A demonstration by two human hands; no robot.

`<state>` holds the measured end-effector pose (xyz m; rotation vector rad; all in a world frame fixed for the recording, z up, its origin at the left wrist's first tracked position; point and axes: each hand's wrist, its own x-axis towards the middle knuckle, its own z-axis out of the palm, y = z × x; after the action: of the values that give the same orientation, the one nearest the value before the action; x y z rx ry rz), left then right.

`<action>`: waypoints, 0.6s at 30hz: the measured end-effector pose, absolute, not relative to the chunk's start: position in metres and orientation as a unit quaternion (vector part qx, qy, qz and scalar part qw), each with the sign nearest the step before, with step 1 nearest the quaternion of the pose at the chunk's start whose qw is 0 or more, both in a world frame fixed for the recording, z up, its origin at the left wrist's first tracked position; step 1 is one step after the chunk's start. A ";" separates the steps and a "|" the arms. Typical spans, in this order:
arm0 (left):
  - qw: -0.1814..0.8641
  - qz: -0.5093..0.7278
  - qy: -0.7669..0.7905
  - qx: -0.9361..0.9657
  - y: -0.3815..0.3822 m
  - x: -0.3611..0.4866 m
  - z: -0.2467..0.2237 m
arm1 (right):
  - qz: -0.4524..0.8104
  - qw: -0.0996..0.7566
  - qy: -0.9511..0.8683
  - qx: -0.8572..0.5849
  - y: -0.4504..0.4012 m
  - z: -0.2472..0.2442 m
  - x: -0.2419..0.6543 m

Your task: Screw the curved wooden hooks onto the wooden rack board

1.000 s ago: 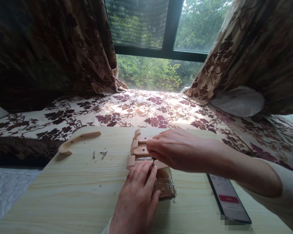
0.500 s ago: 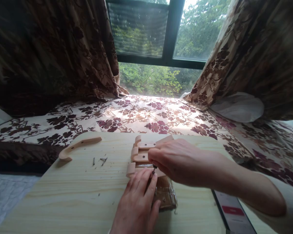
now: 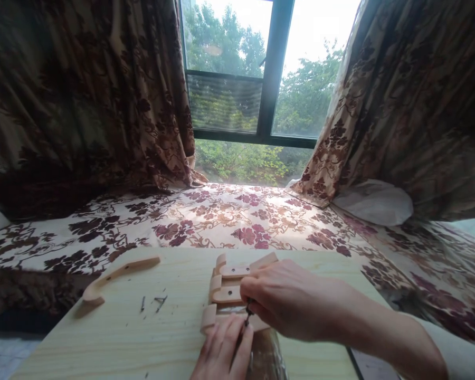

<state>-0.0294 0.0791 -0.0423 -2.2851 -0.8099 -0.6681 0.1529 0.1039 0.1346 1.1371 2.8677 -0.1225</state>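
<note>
My right hand (image 3: 275,295) is closed in a fist round a thin dark screwdriver (image 3: 248,311); its shaft points down and its handle is hidden. The tip meets the nearest curved wooden hook (image 3: 209,318), where a screw may sit, though my fingers hide that spot. My left hand (image 3: 224,351) lies with fingers stretched out, pressing on this hook. Underneath is a brown board wrapped in clear plastic (image 3: 267,356). Two similar hooks lie farther back on it, a middle hook (image 3: 229,293) and a far hook (image 3: 237,270), with screw heads or holes showing.
Another curved wooden hook (image 3: 121,274) lies at the left of the pale wooden table (image 3: 103,343). Several loose screws (image 3: 160,302) are near it. A phone (image 3: 366,364) is partly under my right forearm. Beyond the table are a flowered window seat (image 3: 221,216), curtains and a window.
The view has tilted up, so everything sits lower in the picture. Both hands keep their places at the nearest hook, with the screwdriver still in my right hand.
</note>
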 end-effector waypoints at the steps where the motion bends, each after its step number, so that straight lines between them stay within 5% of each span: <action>1: 0.303 -0.257 -0.307 -0.865 0.079 -0.029 -0.040 | -0.039 0.026 0.926 0.374 0.104 0.133 0.152; 8: 0.315 -0.264 -0.308 -0.858 0.078 -0.027 -0.038 | -0.006 -0.003 0.896 0.444 0.106 0.119 0.149; 18: 0.312 -0.259 -0.313 -0.859 0.078 -0.027 -0.044 | -0.052 -0.010 0.929 0.367 0.108 0.127 0.151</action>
<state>-0.0270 0.0783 -0.0437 -2.2660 -0.8248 -0.6840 0.1514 0.1076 0.1270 1.1612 2.9363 -0.1647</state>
